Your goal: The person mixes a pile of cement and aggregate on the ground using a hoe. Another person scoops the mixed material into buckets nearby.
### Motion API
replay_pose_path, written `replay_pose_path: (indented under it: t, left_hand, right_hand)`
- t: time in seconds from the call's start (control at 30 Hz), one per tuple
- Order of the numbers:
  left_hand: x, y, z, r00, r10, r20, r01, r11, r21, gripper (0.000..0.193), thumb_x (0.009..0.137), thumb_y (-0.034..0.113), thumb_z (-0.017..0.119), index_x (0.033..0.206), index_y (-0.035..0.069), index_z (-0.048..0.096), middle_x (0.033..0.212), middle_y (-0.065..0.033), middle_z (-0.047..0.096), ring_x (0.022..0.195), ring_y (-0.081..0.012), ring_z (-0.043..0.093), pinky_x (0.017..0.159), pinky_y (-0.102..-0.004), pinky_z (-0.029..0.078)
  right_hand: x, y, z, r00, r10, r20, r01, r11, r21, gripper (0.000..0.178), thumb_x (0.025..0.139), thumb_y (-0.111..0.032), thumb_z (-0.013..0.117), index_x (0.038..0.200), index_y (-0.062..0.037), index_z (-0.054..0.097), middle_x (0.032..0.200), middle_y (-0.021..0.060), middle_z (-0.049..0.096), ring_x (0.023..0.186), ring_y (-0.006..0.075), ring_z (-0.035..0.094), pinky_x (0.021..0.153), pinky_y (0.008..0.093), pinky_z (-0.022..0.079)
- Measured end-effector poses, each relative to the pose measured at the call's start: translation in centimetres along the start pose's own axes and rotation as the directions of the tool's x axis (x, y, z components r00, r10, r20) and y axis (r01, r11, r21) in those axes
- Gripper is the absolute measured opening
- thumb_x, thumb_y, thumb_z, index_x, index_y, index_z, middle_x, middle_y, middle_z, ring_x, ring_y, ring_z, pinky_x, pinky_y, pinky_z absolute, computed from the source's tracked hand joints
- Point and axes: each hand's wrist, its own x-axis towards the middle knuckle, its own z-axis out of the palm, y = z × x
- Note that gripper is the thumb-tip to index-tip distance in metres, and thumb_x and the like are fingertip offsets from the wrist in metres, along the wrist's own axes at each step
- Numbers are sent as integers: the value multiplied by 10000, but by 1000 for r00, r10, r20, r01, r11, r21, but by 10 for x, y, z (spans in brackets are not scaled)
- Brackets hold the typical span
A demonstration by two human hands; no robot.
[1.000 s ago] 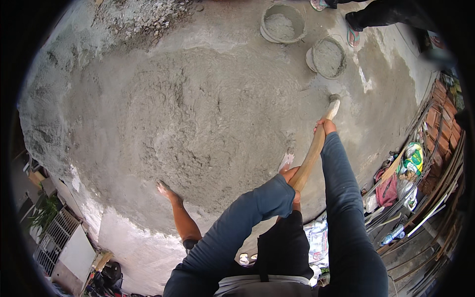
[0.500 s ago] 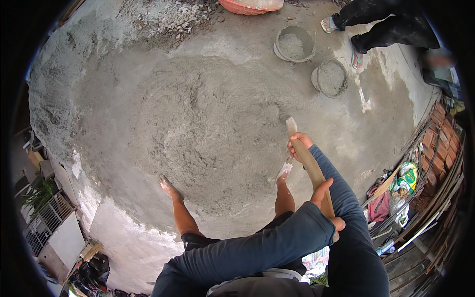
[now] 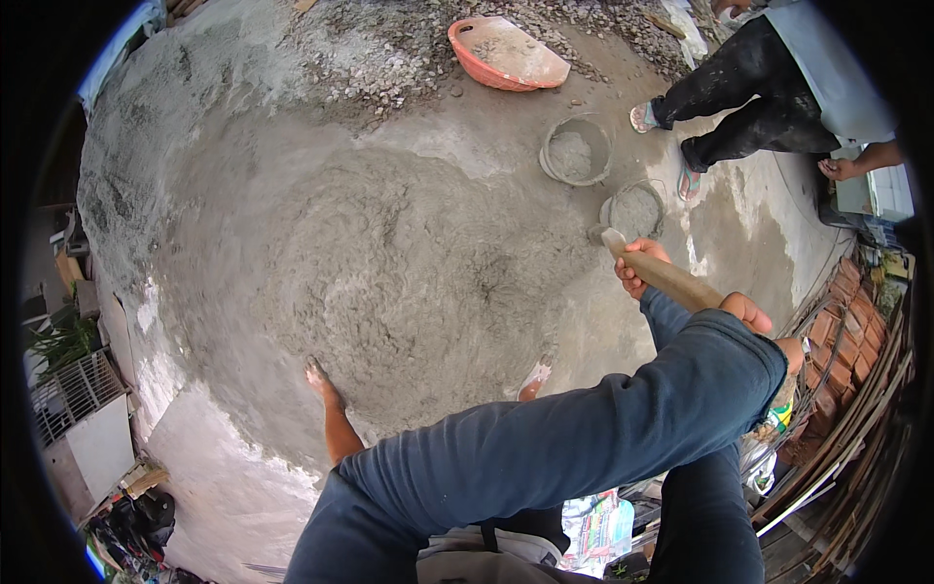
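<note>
Here the wooden handle [image 3: 671, 280] is slanting across the right side of the view, its far end hovering close by the smaller bucket [image 3: 646, 189]; whether the two are touching, nobody can tell from this angle. The right hand [image 3: 638, 269] is gripping up front, fingers wrapped around the wood, while the left hand [image 3: 749, 313] is closing around the rear, its blue sleeve [image 3: 555, 414] crossing over the right arm. To the left, wet grey mix [image 3: 389, 253] is spreading wide over the ground, and two bare feet [image 3: 319, 380] are standing at its near edge. Farther out, a larger bucket [image 3: 590, 127] is holding more mix, an orange basin [image 3: 477, 68] is sitting beside the gravel [image 3: 379, 78], and a co-worker in dark trousers [image 3: 744, 88] is standing at the upper right.
</note>
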Motion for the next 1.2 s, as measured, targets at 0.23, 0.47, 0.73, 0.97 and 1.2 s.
replay_pose_path:
  t: [0.23, 0.47, 0.73, 0.97, 1.2]
  left_hand:
    - [-14, 11, -102, 958, -165, 237, 112, 969, 221, 714, 726, 195, 713, 1333, 49, 368, 893, -140, 580, 841, -217, 595, 770, -314, 484]
    - [-49, -113, -339, 839, -429, -335, 431, 149, 890, 713, 755, 160, 685, 1390, 125, 363, 923, -201, 651, 860, -346, 657, 769, -426, 506]
    - [-78, -255, -420, 803, -343, -487, 581, 270, 768, 387, 754, 101, 616, 1136, 93, 554, 921, -216, 655, 886, -366, 649, 755, -435, 495]
    - [-207, -234, -307, 891, -341, -300, 455, 680, 575, 468, 694, 108, 689, 1131, 37, 539, 782, -212, 633, 771, -361, 660, 678, -402, 502]
    - [-262, -142, -220, 890, -298, -345, 415, 843, 342, 725, 731, 126, 712, 1371, 43, 382, 1149, -242, 581, 1032, -341, 614, 889, -387, 475]
  right_hand:
    - [2, -73, 44, 915, -379, -135, 346, 912, -219, 289, 757, -258, 549, 888, -4, 504, 722, 126, 581, 466, 223, 527, 393, 346, 463]
    - [158, -23, 115, 626, -675, -392, 567, 738, -365, 531, 716, -115, 636, 1176, 64, 441, 946, 185, 556, 756, 326, 590, 620, 457, 498]
    - [156, 68, 134, 406, -805, -432, 625, 590, -512, 467, 743, -55, 609, 1137, 43, 379, 999, 240, 529, 785, 329, 610, 660, 434, 537]
    - [113, 140, 115, 551, -675, -490, 554, 736, -390, 336, 757, -67, 571, 1042, 12, 410, 814, 166, 532, 567, 284, 576, 470, 415, 520]
    - [186, 245, 95, 875, -320, -363, 182, 912, -366, 171, 731, -108, 578, 848, 12, 547, 741, 158, 573, 572, 293, 576, 501, 434, 513]
